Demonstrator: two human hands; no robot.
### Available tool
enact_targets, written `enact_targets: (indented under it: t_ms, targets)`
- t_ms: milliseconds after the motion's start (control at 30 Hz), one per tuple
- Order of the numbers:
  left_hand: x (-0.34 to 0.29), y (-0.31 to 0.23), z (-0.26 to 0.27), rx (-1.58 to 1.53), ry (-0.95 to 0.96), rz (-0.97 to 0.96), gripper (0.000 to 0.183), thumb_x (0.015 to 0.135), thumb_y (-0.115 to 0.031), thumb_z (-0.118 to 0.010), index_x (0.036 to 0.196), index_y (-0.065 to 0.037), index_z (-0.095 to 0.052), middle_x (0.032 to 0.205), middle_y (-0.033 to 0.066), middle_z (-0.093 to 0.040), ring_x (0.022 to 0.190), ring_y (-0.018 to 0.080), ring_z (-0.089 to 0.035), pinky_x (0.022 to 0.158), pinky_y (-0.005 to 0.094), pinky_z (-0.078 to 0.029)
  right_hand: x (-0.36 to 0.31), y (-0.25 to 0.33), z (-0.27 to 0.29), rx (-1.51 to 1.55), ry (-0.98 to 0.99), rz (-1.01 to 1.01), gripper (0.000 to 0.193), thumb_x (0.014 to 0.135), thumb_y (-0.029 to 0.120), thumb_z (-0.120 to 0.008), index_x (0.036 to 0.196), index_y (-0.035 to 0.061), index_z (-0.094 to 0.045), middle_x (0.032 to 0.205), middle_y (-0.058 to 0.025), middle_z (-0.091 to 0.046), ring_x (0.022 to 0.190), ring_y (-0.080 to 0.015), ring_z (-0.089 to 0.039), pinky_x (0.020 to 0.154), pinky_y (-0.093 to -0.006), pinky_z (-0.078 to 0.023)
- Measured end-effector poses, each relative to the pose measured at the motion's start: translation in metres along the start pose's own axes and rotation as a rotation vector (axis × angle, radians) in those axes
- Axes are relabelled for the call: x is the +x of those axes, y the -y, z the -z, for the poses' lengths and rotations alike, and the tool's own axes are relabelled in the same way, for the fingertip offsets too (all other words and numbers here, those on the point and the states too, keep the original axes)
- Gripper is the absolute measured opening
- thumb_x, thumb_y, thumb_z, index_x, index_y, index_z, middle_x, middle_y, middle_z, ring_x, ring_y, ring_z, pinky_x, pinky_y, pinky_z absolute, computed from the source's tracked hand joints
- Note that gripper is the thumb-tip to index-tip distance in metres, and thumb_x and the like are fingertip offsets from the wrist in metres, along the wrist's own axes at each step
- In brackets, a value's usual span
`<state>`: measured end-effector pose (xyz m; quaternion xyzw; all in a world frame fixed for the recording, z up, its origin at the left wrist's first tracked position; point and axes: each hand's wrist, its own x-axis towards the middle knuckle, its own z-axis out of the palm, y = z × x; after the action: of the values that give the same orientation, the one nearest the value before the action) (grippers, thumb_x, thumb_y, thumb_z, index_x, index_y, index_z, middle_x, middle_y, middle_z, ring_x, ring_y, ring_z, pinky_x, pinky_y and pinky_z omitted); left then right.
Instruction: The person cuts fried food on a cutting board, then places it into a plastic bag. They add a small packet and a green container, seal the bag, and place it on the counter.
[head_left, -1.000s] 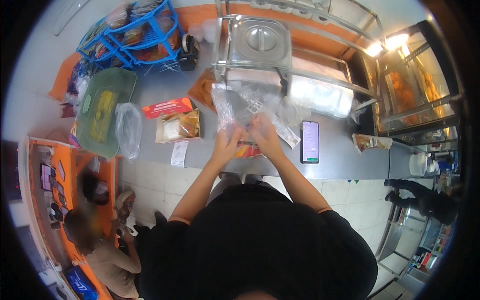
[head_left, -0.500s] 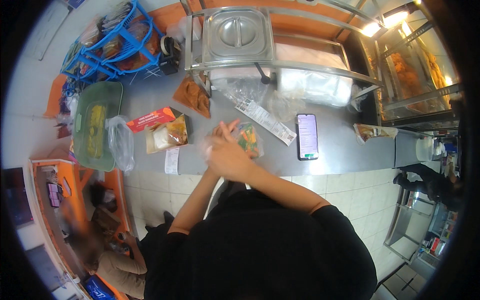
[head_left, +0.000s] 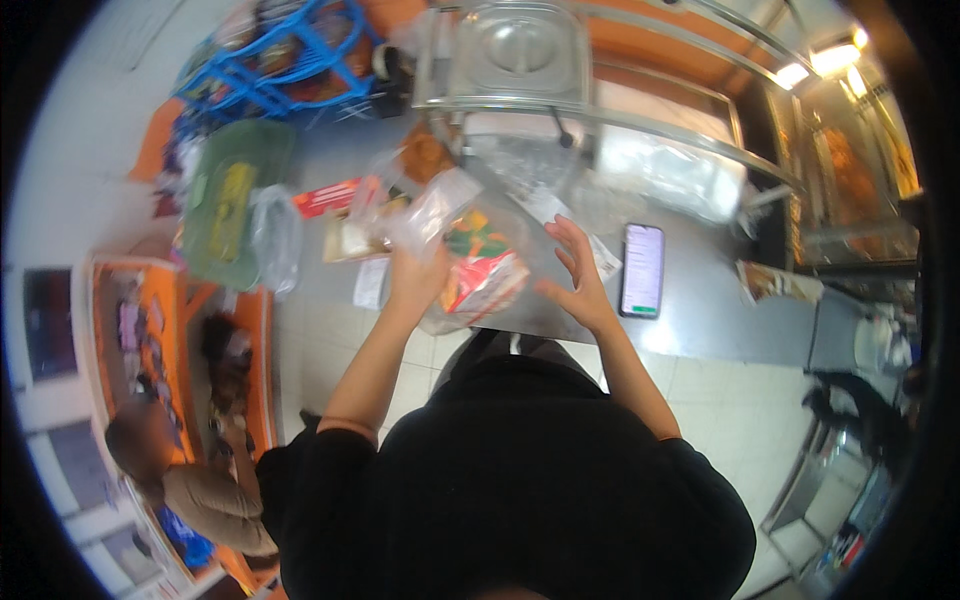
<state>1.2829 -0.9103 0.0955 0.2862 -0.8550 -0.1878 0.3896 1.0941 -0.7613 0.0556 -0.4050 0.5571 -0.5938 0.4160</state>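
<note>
My left hand (head_left: 422, 275) is raised over the counter's front, its fingers blurred around a crumpled piece of clear plastic (head_left: 445, 205). Whether this is a thin bag or a disposable glove cannot be made out. To the right, my right hand (head_left: 580, 275) is bare and empty, with fingers spread. Between the hands lies a clear bag (head_left: 490, 280) with red, white, green and orange showing; it reaches the counter's front edge. Behind the left hand sits an open food box (head_left: 350, 243), partly hidden by the plastic.
A phone (head_left: 641, 270) with its screen lit lies on the counter (head_left: 715, 305) at right, near a wrapped packet (head_left: 780, 283). At left are a green tub (head_left: 268, 160), a plastic bag (head_left: 275, 240) and blue racks (head_left: 290, 75). A metal frame stands behind; a person (head_left: 215, 490) is at lower left.
My hands were together over the counter and have parted. The right hand has moved right and opened; the left now carries clear plastic upward. The bag's red-and-white part has come into view.
</note>
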Motion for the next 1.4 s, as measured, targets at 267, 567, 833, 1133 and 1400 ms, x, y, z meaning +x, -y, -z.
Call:
enact_targets:
  t_ms: [267,567,833,1133,1400]
  targets:
    - [0.079,-0.078,0.076,-0.096,0.169,0.243,0.031,0.094,-0.027,-0.046,0.115,-0.007,-0.054,0.089,0.0039,-0.054,0.077,0.0140,-0.054,0.064,0.0310,-0.045,0.041,-0.020,-0.055,0.823,0.243,0.102,0.099,0.070,0.045,-0.075,0.143,0.0021,-0.022,0.141,-0.0155,-0.034,0.129,-0.0286,-0.037,0.106,-0.0394,-0.033]
    - [0.115,-0.114,0.140,0.270,0.585,-0.577,0.048,0.081,-0.022,-0.061,0.127,-0.012,-0.052,0.088,0.0065,-0.049,0.080,0.0247,-0.050,0.073,0.0383,-0.043,-0.015,0.005,-0.121,1.255,1.411,-0.698,0.056,0.086,0.045,-0.054,0.120,0.0036,-0.039,0.109,-0.0091,-0.049,0.095,-0.0183,-0.052,0.077,-0.0315,-0.046]
    - [-0.016,-0.079,0.105,-0.018,0.472,0.234,0.061,0.079,-0.019,-0.062,0.135,-0.011,-0.042,0.100,0.0186,-0.059,0.087,0.0329,-0.061,0.071,0.0440,-0.049,-0.009,-0.066,-0.046,1.681,1.400,-0.831,0.035,0.093,0.039,-0.044,0.100,0.0054,-0.051,0.083,-0.0052,-0.056,0.071,-0.0129,-0.055,0.060,-0.0268,-0.047]
    - [-0.044,-0.021,0.022,0.363,0.520,0.772,0.081,0.074,-0.018,-0.066,0.141,0.000,-0.025,0.076,0.0220,-0.062,0.073,0.0384,-0.063,0.065,0.0423,-0.053,0.044,0.016,0.004,1.372,0.325,-0.645,0.039,0.099,0.035,-0.032,0.073,0.0106,-0.048,0.045,0.0024,-0.036,0.035,-0.0090,-0.030,0.034,-0.0228,-0.023]
    - [-0.074,0.036,-0.003,-0.273,0.249,0.583,0.041,0.077,-0.013,-0.058,0.118,-0.009,-0.057,0.086,0.0208,-0.063,0.076,0.0334,-0.063,0.068,0.0425,-0.051,0.220,0.147,-0.176,0.091,0.706,0.033,0.024,0.095,0.025,-0.048,0.085,0.0039,-0.055,0.057,-0.0012,-0.048,0.043,-0.0084,-0.042,0.036,-0.0226,-0.030]
